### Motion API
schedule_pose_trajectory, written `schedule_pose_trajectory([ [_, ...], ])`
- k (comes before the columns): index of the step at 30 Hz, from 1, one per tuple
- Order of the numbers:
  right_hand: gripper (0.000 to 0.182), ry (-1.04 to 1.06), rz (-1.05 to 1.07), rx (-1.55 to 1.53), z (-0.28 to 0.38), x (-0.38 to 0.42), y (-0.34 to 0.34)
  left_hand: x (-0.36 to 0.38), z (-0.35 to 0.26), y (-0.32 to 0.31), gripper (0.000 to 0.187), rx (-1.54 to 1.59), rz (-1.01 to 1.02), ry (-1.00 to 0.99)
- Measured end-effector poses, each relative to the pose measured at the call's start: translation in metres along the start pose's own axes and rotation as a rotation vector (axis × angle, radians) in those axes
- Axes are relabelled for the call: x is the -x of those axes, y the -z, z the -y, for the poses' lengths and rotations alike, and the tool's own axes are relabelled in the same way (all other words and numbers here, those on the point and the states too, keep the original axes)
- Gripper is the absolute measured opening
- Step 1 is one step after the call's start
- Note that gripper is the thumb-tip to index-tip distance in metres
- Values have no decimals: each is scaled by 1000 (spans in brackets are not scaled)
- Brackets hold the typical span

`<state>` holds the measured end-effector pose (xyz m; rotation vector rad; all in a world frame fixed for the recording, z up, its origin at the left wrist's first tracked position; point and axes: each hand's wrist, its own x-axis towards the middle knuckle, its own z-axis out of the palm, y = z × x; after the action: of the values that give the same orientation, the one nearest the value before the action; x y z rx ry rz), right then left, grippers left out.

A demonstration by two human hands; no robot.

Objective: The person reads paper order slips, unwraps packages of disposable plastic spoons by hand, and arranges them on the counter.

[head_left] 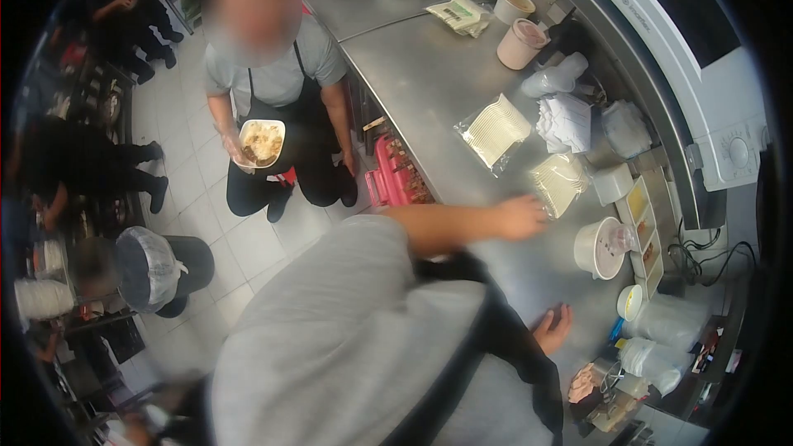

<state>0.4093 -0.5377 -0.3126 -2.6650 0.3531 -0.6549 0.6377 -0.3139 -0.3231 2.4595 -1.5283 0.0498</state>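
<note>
My left hand [524,216] reaches over the steel counter, its slightly blurred fingers stretched toward a clear packet of cream-coloured items [560,185]; the fingertips are right by the packet's lower left edge. A second, similar packet [498,129] lies just beyond it. Lower down, my right hand [553,331] is at the counter with its fingers apart and nothing in them. The closest thing to it is a white tub [598,249] with a clear plastic cup [621,239] at its mouth.
Across the counter corner a person [306,58] in an apron holds a white bowl of food [262,144]. A divided tray [644,227], napkins [565,122] and a pink-filled container [522,43] line the wall side. A lined bin [153,268] stands on the floor behind.
</note>
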Motion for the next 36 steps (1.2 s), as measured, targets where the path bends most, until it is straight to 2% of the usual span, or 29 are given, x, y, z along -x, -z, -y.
schedule_pose_trajectory([
  [2,33,-11,3,-2,-2,2,-2,18,-15,3,48,-38,-176,85],
  [5,32,-14,4,11,-4,2,-3,30,-22,16,55,78,-204,176],
  [8,31,3,-8,4,-3,2,-4,32,-20,29,65,110,-140,194],
  [11,31,8,-1,31,-1,1,-3,27,-11,29,73,-65,-154,113],
  [17,31,13,0,45,1,0,-2,12,-8,22,75,68,-67,106],
  [20,31,5,5,69,2,-1,-2,6,-17,39,77,-27,69,159],
  [23,32,10,8,69,1,-1,-2,5,-21,42,79,-61,110,186],
  [32,32,-7,7,48,-2,1,-3,6,-25,48,78,-36,173,194],
  [36,31,-13,-10,24,0,2,-2,16,-28,36,73,46,47,193],
])
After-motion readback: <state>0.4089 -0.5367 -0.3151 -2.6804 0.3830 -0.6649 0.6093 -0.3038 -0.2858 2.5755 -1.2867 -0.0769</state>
